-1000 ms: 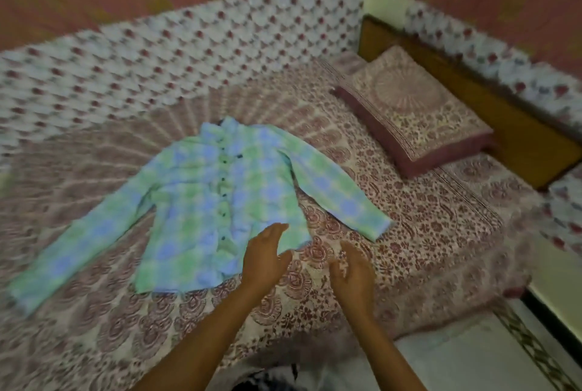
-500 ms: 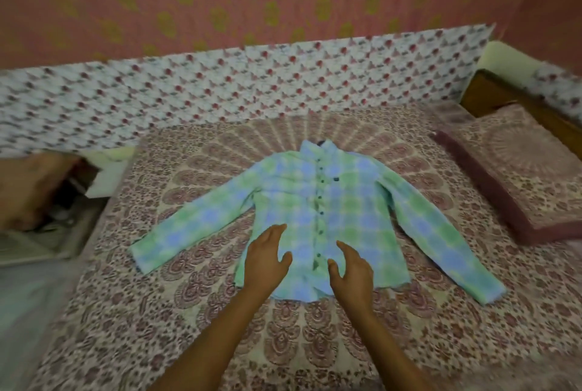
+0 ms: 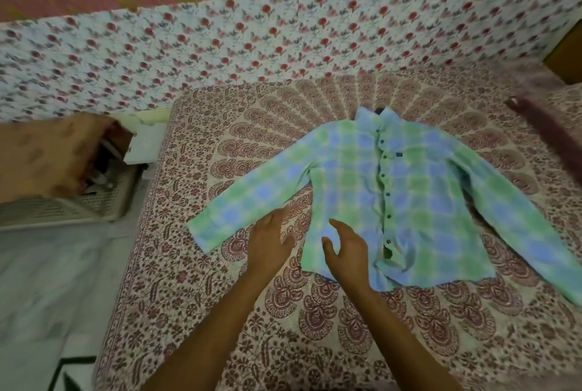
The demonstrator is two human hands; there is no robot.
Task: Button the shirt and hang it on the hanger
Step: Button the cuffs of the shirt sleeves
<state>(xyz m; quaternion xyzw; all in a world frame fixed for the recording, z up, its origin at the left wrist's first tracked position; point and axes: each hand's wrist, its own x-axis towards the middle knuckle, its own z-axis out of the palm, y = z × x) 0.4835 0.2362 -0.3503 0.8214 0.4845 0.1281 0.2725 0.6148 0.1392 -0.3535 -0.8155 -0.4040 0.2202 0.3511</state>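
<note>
Paisley bedspread (image 3: 220, 296) covers the bed, and on it the plaid shirt (image 3: 425, 201) lies face up towards the right, collar (image 3: 378, 119) away from the person and both sleeves spread out. A row of dark buttons (image 3: 383, 175) runs down the front. Most look fastened, though the cloth puckers and gapes near the hem (image 3: 409, 277), so the lowest one may be undone (too blurred to be sure). No hanger is clearly visible.

The right hand (image 3: 348, 253) is over the lower front panel, fingers loosely spread and holding nothing; I cannot tell whether it touches the cloth. The left hand (image 3: 267, 242) is just beside the shirt's body, over the bedspread below one sleeve, fingers relaxed and empty.

This is light, limp cotton that will slump and crease rather than keep its shape. It is best pinched at the placket edges for buttoning and lifted by the shoulders or collar.

Farther out, a floral cloth (image 3: 220, 44) lines the wall, a basket (image 3: 78, 204) stands at the left, and a pillow (image 3: 551, 132) edges in at the right.
</note>
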